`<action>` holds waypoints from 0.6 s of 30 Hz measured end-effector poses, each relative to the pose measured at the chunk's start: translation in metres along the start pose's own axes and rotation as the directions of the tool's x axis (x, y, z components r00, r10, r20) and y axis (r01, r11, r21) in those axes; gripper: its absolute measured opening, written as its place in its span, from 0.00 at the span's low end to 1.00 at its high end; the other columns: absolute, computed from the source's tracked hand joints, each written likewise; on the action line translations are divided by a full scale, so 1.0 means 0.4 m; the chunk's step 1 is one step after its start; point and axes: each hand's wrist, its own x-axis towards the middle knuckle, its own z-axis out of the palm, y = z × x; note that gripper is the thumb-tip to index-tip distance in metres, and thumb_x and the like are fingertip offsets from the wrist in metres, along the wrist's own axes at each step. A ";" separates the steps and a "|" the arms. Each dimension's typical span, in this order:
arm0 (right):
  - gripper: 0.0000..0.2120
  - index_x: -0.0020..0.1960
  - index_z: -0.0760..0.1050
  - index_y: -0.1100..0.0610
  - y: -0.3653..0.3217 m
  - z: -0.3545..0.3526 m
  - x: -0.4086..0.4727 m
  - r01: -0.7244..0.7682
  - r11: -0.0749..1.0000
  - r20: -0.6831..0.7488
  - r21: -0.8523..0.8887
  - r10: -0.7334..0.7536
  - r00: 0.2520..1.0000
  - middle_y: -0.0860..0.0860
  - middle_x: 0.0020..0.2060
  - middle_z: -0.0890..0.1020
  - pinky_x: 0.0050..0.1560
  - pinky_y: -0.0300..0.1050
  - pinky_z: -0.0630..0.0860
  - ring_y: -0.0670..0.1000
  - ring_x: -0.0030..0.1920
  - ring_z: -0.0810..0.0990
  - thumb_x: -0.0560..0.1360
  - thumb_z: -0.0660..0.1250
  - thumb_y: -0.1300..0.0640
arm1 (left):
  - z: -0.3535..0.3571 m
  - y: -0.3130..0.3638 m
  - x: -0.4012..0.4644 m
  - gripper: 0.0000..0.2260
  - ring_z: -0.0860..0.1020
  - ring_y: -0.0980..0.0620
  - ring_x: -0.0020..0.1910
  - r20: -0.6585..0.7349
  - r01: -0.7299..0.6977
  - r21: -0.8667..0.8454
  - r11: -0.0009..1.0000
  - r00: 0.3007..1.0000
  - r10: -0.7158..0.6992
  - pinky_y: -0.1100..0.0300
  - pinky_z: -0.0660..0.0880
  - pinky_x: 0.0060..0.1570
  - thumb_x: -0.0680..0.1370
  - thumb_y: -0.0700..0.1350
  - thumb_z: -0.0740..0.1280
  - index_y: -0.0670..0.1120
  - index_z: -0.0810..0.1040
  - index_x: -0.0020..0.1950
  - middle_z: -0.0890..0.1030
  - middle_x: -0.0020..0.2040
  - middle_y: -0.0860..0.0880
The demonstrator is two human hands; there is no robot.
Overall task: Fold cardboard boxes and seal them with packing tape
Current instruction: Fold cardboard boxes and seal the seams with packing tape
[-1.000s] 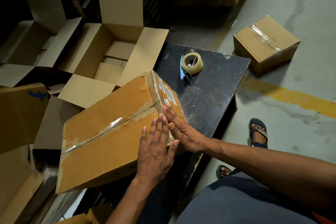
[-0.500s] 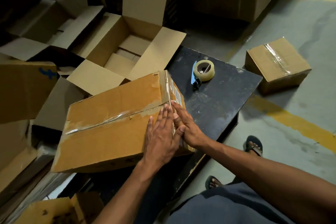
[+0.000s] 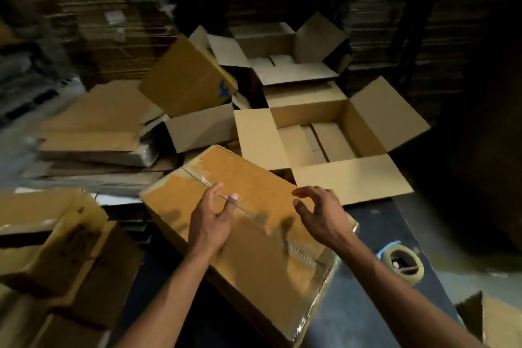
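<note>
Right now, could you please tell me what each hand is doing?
Left hand: open, fingers spread, resting on the taped box.
Right hand: open, curled over the box, holding nothing.

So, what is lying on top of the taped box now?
On the taped box: clear tape along its seam, and the left hand. The right hand is above it; contact is unclear. The hands cover part of the tape.

I see a dim storeroom. Tall stacks of flattened cardboard (image 3: 93,17) fill the back wall, dark and blurred. A black, scuffed desk (image 3: 364,302) sits low in front of me. Pale grey floor (image 3: 466,277) shows past the desk's right edge.
</note>
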 end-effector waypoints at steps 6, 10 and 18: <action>0.24 0.73 0.73 0.50 -0.037 0.028 0.224 0.094 0.988 0.316 -0.122 -0.051 0.947 0.52 0.67 0.80 0.64 0.54 0.77 0.57 0.64 0.79 0.79 0.68 0.44 | -0.041 -0.103 -0.038 0.42 0.67 0.39 0.75 -0.322 0.381 -0.164 0.910 0.851 -0.415 0.37 0.73 0.67 0.68 0.70 0.69 0.63 0.57 0.78 0.62 0.79 0.48; 0.37 0.77 0.65 0.47 0.005 0.111 0.329 0.056 0.991 0.484 -0.122 0.010 0.875 0.52 0.66 0.78 0.63 0.62 0.79 0.59 0.64 0.79 0.73 0.64 0.31 | 0.002 -0.132 -0.075 0.40 0.67 0.39 0.76 -0.211 0.514 -0.530 0.674 0.690 -0.692 0.41 0.69 0.71 0.79 0.56 0.72 0.51 0.53 0.84 0.64 0.80 0.44; 0.26 0.75 0.68 0.45 -0.101 0.048 0.260 -0.161 0.980 0.457 0.117 0.091 0.885 0.49 0.64 0.76 0.63 0.59 0.79 0.55 0.61 0.79 0.80 0.68 0.42 | -0.010 -0.010 -0.103 0.14 0.82 0.38 0.51 0.025 0.514 -0.704 0.490 0.708 -0.706 0.47 0.80 0.48 0.79 0.58 0.70 0.49 0.79 0.58 0.84 0.53 0.40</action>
